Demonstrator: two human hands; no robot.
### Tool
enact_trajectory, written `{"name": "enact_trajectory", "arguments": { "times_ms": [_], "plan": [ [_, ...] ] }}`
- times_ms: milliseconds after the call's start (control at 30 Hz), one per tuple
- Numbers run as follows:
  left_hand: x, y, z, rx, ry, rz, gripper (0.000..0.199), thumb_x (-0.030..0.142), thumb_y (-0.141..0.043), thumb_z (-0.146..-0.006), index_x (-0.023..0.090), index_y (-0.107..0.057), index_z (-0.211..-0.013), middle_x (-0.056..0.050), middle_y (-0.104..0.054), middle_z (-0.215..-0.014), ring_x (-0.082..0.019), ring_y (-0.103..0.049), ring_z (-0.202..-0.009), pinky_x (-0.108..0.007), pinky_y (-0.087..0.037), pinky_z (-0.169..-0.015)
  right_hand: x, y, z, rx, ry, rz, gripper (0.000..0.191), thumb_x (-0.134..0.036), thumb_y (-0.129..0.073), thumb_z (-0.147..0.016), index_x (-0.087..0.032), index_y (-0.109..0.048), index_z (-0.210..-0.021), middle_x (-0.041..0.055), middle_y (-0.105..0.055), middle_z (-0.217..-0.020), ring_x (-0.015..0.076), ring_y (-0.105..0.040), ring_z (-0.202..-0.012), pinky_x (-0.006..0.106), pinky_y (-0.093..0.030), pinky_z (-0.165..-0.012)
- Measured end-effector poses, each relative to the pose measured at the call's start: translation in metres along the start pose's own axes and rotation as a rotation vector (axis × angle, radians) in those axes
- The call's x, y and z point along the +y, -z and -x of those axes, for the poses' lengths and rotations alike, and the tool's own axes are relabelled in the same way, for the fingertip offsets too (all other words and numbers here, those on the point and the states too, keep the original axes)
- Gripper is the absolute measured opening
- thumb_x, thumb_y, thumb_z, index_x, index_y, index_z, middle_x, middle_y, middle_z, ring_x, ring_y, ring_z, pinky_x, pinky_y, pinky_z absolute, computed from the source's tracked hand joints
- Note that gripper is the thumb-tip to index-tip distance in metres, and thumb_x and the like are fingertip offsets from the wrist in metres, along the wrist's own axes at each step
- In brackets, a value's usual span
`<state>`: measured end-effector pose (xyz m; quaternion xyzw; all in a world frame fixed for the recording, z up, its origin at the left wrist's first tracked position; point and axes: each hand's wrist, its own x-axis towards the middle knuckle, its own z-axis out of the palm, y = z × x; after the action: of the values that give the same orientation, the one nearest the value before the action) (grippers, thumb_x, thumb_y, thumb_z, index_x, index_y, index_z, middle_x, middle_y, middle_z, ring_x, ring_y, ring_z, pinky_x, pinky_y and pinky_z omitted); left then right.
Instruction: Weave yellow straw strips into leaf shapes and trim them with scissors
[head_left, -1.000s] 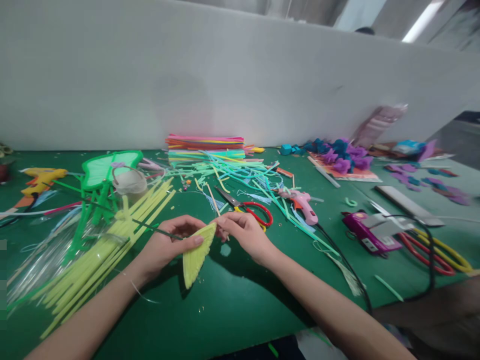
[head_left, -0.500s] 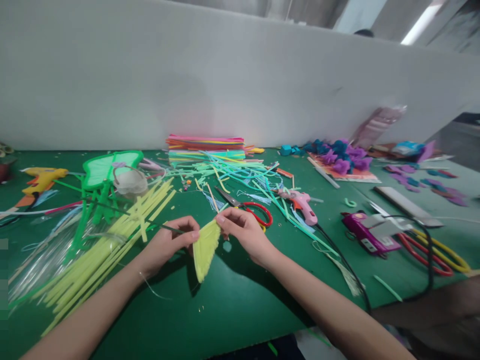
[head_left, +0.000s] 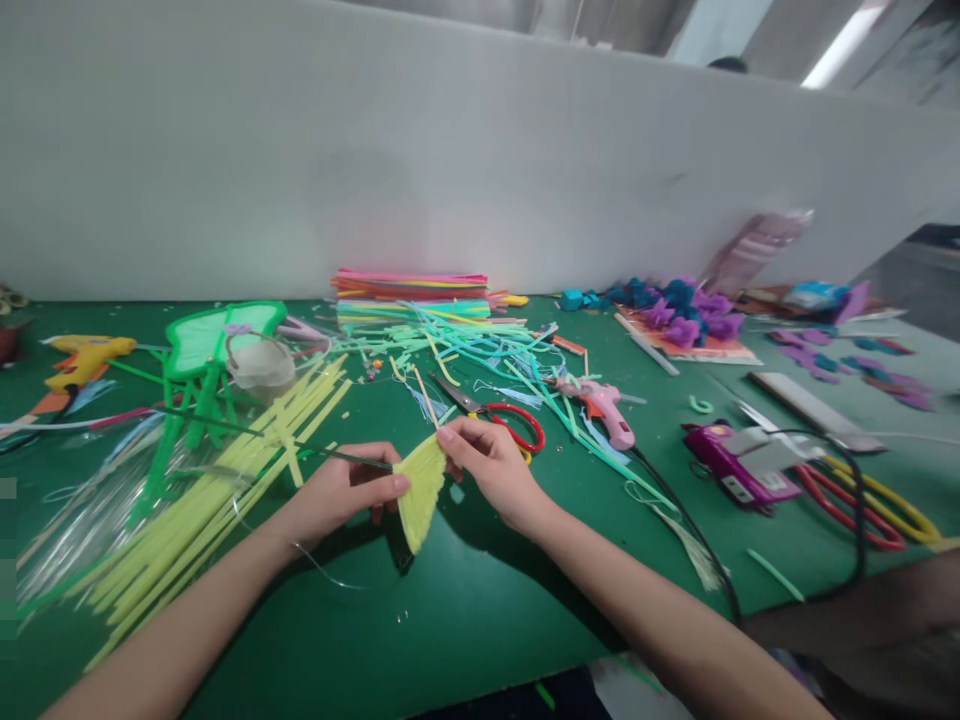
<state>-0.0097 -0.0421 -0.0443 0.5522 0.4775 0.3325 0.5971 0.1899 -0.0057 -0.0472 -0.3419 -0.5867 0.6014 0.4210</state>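
Observation:
Between my hands is a yellow-green, fan-shaped piece (head_left: pixel 421 490), apparently built from fuzzy pipe cleaners laid side by side. My left hand (head_left: pixel 337 495) is closed on its left edge, thumb on the near face. A thin dark green stem (head_left: pixel 300 443) runs leftward from that hand across the table. At the upper right corner of the piece, my right hand (head_left: pixel 495 470) pinches with thumb and fingers; its other fingertips are hidden behind. Just beyond the right hand lie red-handled scissors (head_left: pixel 536 428). Left of my left hand is a bundle of yellow pipe cleaners (head_left: pixel 217 510).
A pink glue gun (head_left: pixel 611 415) with a black cord lies at right, a yellow glue gun (head_left: pixel 86 360) at far left. A green winged form (head_left: pixel 217 340) stands at left. Stacked pipe cleaners (head_left: pixel 412 288) sit by the wall. Another person's arm (head_left: pixel 862 605) enters at lower right.
The yellow-green piece has turned slightly, its broad face now more toward me. My left hand has shifted a little to the right, with the dark stem moving along.

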Motion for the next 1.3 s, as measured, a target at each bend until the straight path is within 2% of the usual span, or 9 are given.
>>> {"name": "enact_trajectory", "arguments": {
  "times_ms": [167,433,667,833,1033,1300],
  "plan": [
    [0.000,0.000,0.001,0.020,-0.005,0.022,0.025,0.038,-0.071,-0.076,0.017,-0.059,-0.072,0.003,-0.058,-0.056,-0.010,-0.052,-0.052,-0.021,-0.043,-0.049,0.000,-0.002,-0.001,0.020,-0.027,-0.031,0.038,-0.054,-0.062,-0.080,-0.016,-0.060,-0.074,-0.0043,-0.050,-0.056,0.0082,-0.046,-0.051,0.022,-0.037,-0.049],
    [0.004,-0.002,0.003,0.027,-0.062,0.053,0.023,0.032,-0.070,-0.076,0.016,-0.059,-0.064,0.001,-0.059,-0.057,-0.012,-0.054,-0.054,-0.024,-0.043,-0.055,0.000,-0.005,-0.001,0.005,-0.031,-0.035,0.039,-0.055,-0.061,-0.081,-0.017,-0.060,-0.076,-0.0048,-0.049,-0.057,0.0077,-0.047,-0.051,0.020,-0.040,-0.049],
    [0.000,0.001,0.000,0.067,-0.100,0.049,0.024,0.034,-0.067,-0.081,0.017,-0.058,-0.068,0.002,-0.060,-0.061,-0.011,-0.054,-0.056,-0.023,-0.042,-0.056,0.003,-0.005,0.002,-0.161,-0.049,0.050,0.040,-0.055,-0.055,-0.086,-0.017,-0.056,-0.075,-0.0046,-0.049,-0.058,0.0072,-0.046,-0.049,0.020,-0.038,-0.046],
    [-0.002,0.001,0.001,0.076,-0.110,0.047,0.029,0.038,-0.063,-0.085,0.016,-0.058,-0.066,0.002,-0.059,-0.059,-0.010,-0.053,-0.055,-0.022,-0.042,-0.055,0.005,-0.006,0.003,-0.145,-0.037,0.084,0.039,-0.054,-0.056,-0.086,-0.017,-0.056,-0.076,-0.0045,-0.050,-0.058,0.0075,-0.046,-0.049,0.020,-0.037,-0.046],
    [0.001,0.001,0.001,0.050,-0.119,0.039,0.027,0.036,-0.067,-0.082,0.016,-0.060,-0.066,0.001,-0.058,-0.062,-0.011,-0.052,-0.059,-0.022,-0.041,-0.057,0.002,-0.008,0.006,-0.283,-0.063,0.046,0.041,-0.056,-0.057,-0.084,-0.015,-0.062,-0.085,-0.0029,-0.053,-0.064,0.0074,-0.045,-0.050,0.019,-0.038,-0.044],
    [0.003,-0.001,0.004,0.054,-0.143,0.089,0.027,0.035,-0.066,-0.082,0.016,-0.062,-0.064,0.001,-0.056,-0.063,-0.012,-0.053,-0.060,-0.023,-0.039,-0.058,-0.002,-0.011,0.008,-0.307,-0.046,-0.017,0.040,-0.054,-0.060,-0.084,-0.014,-0.066,-0.085,-0.0007,-0.056,-0.069,0.0070,-0.043,-0.053,0.020,-0.037,-0.049]
  ]
}}
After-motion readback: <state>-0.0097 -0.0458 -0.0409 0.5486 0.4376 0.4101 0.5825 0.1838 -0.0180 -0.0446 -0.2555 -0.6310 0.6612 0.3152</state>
